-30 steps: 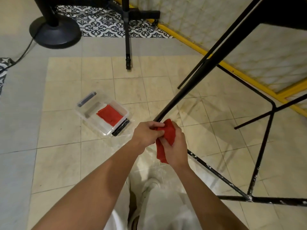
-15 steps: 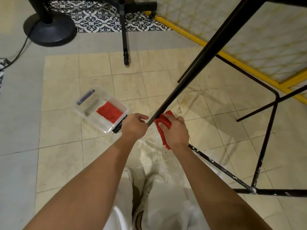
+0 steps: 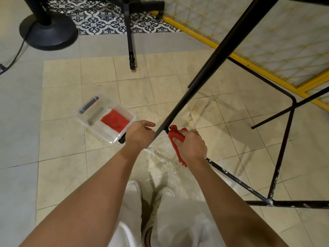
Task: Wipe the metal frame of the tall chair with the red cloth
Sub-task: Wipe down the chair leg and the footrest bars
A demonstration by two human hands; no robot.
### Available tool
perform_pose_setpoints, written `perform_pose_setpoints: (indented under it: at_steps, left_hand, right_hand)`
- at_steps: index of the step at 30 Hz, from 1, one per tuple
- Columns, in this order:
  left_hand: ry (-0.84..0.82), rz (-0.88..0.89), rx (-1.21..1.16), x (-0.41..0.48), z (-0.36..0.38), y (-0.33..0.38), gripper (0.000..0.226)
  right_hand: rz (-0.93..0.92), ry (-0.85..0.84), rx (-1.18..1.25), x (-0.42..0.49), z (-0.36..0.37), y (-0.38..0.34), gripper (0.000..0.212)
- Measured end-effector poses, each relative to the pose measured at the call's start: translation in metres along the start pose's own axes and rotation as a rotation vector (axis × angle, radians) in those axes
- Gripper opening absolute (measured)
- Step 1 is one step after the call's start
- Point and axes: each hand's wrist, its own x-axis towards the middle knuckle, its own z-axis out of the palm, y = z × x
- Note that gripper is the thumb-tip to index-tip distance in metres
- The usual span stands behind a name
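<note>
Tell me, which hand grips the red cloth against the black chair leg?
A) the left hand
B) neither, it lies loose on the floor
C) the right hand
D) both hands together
C: the right hand curls its fingers round the red cloth low on the chair leg, while the left hand sits beside the leg with no cloth in it.

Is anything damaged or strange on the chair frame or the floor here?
Yes. The lower bars of the chair frame carry white flecks, like chipped paint, thickest at the corner joint. The floor tile below the red cloth shows a whitish smear.
</note>
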Motion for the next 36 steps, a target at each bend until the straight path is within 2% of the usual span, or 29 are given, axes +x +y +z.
perform_pose_setpoints:
  at_steps: [5, 13, 17, 20, 25, 28, 33, 36]
  left_hand:
    - [-0.016, 0.077, 0.065, -0.006, 0.009, 0.005, 0.027]
    - [-0.002, 0.113, 0.104, -0.007, 0.011, 0.005, 0.026]
    - [0.023, 0.114, 0.090, -0.004, 0.010, 0.004, 0.026]
    - [0.023, 0.112, 0.048, -0.003, 0.012, 0.008, 0.026]
    - [-0.005, 0.090, 0.028, -0.002, 0.015, 0.008, 0.026]
    - [-0.022, 0.066, -0.008, 0.001, 0.015, 0.007, 0.029]
    - [-0.034, 0.077, -0.010, 0.003, 0.019, 0.006, 0.026]
    - [-0.013, 0.077, -0.022, 0.003, 0.019, 0.010, 0.025]
  right_hand:
    - [0.019, 0.007, 0.043, 0.006, 0.005, -0.015, 0.035]
    - [0.022, 0.067, -0.031, 0.001, 0.004, -0.007, 0.022]
    - [-0.119, 0.132, -0.155, -0.007, 0.004, 0.005, 0.025]
    - [-0.153, 0.220, -0.058, -0.001, 0.000, -0.003, 0.032]
    - [-0.150, 0.005, -0.081, 0.014, 0.004, -0.019, 0.040]
    - [-0.158, -0.011, -0.106, 0.012, 0.006, -0.017, 0.035]
    - [-0.216, 0.001, -0.289, 0.011, 0.001, -0.006, 0.023]
    - [-0.173, -0.012, -0.271, 0.012, -0.001, -0.009, 0.026]
